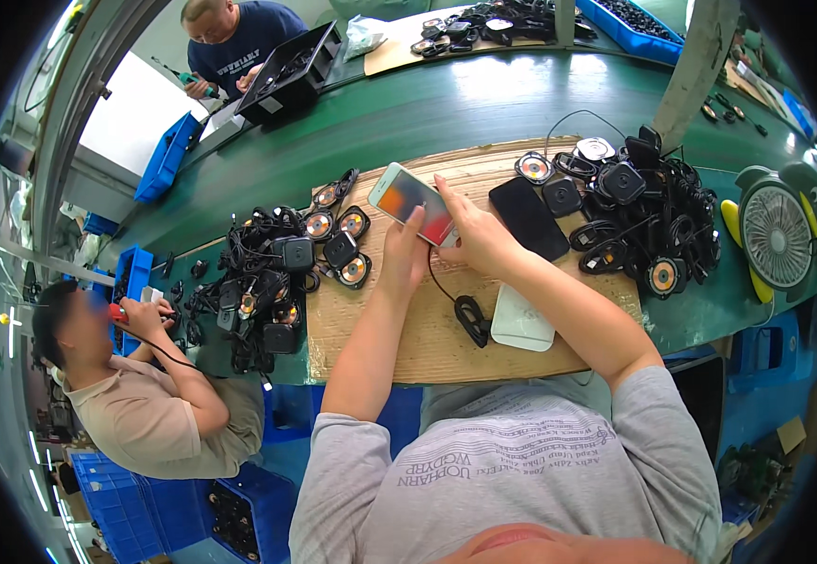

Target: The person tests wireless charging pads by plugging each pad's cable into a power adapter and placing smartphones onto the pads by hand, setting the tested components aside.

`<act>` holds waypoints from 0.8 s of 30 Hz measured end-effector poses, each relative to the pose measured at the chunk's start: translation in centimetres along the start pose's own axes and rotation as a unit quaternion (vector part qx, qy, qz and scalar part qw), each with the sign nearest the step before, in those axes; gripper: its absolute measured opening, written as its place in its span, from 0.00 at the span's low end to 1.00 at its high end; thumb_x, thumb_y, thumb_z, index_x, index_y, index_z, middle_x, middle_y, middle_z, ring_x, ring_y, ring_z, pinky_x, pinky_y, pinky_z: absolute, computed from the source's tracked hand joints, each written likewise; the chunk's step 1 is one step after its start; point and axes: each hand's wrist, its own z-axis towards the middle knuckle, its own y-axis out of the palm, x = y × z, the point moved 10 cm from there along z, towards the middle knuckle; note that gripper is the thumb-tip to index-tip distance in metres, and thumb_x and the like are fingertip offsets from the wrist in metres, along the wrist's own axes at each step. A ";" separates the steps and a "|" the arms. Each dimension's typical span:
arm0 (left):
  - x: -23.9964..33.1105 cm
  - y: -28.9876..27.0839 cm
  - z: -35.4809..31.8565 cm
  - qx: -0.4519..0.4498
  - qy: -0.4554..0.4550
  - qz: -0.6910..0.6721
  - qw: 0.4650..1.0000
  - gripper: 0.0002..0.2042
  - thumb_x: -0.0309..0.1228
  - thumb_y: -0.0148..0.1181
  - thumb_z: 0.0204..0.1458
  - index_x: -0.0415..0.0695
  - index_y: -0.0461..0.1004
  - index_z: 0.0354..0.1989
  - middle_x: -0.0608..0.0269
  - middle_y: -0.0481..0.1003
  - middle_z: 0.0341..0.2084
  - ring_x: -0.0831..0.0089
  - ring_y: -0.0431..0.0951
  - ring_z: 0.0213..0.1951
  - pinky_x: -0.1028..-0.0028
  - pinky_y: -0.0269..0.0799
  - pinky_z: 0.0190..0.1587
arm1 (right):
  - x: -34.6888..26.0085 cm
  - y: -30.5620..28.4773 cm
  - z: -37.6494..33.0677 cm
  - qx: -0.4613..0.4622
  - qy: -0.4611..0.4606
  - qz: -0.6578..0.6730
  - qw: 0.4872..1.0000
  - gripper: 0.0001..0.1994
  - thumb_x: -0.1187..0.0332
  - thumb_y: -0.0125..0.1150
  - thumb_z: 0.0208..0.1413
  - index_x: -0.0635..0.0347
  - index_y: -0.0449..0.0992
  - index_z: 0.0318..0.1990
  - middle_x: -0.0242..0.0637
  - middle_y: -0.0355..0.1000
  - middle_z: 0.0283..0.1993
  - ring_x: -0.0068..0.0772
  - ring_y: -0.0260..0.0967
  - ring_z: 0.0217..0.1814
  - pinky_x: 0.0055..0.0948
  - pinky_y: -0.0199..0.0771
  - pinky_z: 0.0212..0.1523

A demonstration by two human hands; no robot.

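Observation:
A white-framed smartphone [406, 199] with a lit, colourful screen is held tilted above the cardboard sheet. My left hand [406, 252] grips its lower left part, the thumb lying on the screen. Around its right edge close the fingers of my right hand [474, 230]. A black cable [438, 280] hangs from beneath the phone end, down to a tied coil [471, 321] on the cardboard; what its upper end joins is hidden by my hands. Beside the coil lies a white square device with rounded corners [522, 320]. A flat black slab [529, 218] rests right of my right hand.
Heaps of black cabled pucks and coils lie at left [272, 282] and right [653, 211] of the cardboard [361, 338]. A small fan [775, 233] stands far right. One co-worker [159, 385] sits at left; another [239, 47] works across the green bench, near a black bin [291, 80].

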 end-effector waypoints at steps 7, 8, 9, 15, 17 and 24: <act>0.2 -1.4 -0.3 0.064 0.043 0.087 0.993 0.14 0.28 0.58 0.61 0.44 0.70 0.54 0.63 0.76 0.47 0.74 0.77 0.47 0.75 0.73 0.49 | 0.2 1.1 0.0 -0.020 -0.007 -0.025 0.999 0.56 0.71 0.70 0.38 0.56 0.40 0.75 0.54 0.66 0.61 0.52 0.72 0.52 0.36 0.76 0.44; 0.1 -1.6 -0.3 0.070 0.037 0.080 0.994 0.13 0.28 0.57 0.61 0.44 0.70 0.54 0.63 0.76 0.47 0.74 0.77 0.46 0.76 0.73 0.49 | 0.1 1.1 0.0 -0.014 -0.018 -0.022 1.000 0.56 0.71 0.70 0.38 0.55 0.40 0.75 0.54 0.66 0.61 0.53 0.73 0.51 0.37 0.77 0.43; 0.0 -1.8 -0.3 0.077 0.030 0.073 0.994 0.13 0.27 0.57 0.61 0.44 0.70 0.53 0.63 0.77 0.47 0.74 0.78 0.46 0.76 0.73 0.48 | 0.0 1.1 0.0 -0.007 -0.028 -0.019 0.999 0.56 0.70 0.70 0.38 0.55 0.40 0.75 0.54 0.66 0.61 0.54 0.73 0.49 0.39 0.78 0.42; 0.1 -1.5 -0.4 0.085 0.032 0.048 0.995 0.11 0.25 0.56 0.61 0.43 0.72 0.52 0.62 0.77 0.45 0.73 0.79 0.44 0.76 0.74 0.47 | -0.4 0.7 0.0 -0.013 -0.021 -0.014 1.000 0.55 0.71 0.69 0.37 0.55 0.41 0.74 0.54 0.66 0.60 0.53 0.73 0.49 0.37 0.78 0.41; 0.2 -1.5 -0.3 0.083 0.036 0.045 0.995 0.11 0.25 0.56 0.61 0.43 0.72 0.52 0.62 0.78 0.45 0.73 0.79 0.44 0.77 0.74 0.47 | -0.3 0.8 0.0 -0.019 -0.011 -0.014 1.000 0.55 0.72 0.69 0.37 0.55 0.42 0.74 0.54 0.67 0.60 0.52 0.72 0.50 0.36 0.77 0.41; -0.1 -2.0 -0.3 0.084 0.027 0.049 0.995 0.12 0.25 0.56 0.61 0.43 0.72 0.52 0.62 0.78 0.45 0.73 0.79 0.44 0.77 0.74 0.47 | -0.4 0.7 0.0 -0.010 -0.024 -0.021 0.999 0.55 0.72 0.69 0.36 0.55 0.41 0.74 0.54 0.67 0.60 0.52 0.73 0.49 0.36 0.78 0.40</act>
